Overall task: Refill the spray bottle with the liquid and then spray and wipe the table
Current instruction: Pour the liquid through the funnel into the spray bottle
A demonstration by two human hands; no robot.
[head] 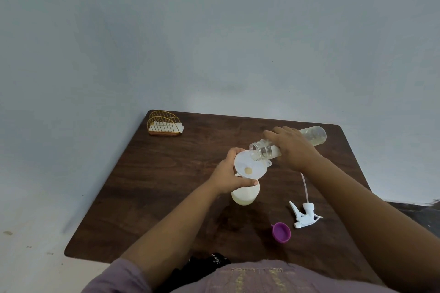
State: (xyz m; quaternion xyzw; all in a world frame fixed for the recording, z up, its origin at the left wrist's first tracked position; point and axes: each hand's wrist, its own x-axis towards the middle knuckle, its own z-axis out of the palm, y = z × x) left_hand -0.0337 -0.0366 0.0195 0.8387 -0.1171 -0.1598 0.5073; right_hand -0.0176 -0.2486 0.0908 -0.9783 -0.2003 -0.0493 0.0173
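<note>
A: What is each hand doing?

B: The left hand (229, 172), at frame centre, has its fingers and thumb curled round the rim of a white funnel (249, 166). The funnel sits in the mouth of a white bottle (245, 194) that stands on the dark wooden desk (152, 188). The right hand (294, 147), just right of centre, grips a clear bottle (263, 149) round its middle.

A: How is the clear bottle held?

B: Tipped nearly level, its open mouth over the funnel's upper right edge and its base (314, 135) pointing to the upper right. A little pale liquid lies along its lower side. Whether any is running out at the mouth I cannot make out.

A: What is hidden?

B: The right hand covers the middle of the clear bottle. The left hand and the funnel cover the neck of the white bottle, so only its lower body shows. A small tan spot shows at the funnel's centre; what it is I cannot tell.

A: And the rest of the desk?

B: A white spray head (306, 215) lies lower right of centre, its thin tube (306, 185) running up towards the right wrist. A purple cap (281, 232) lies open side up just to its lower left. At the desk's upper left corner stands a gold wire holder (164, 123) with white napkins (179, 128). The desk's near edge is cut off by the person's purple garment (250, 278) at the bottom of the frame.
</note>
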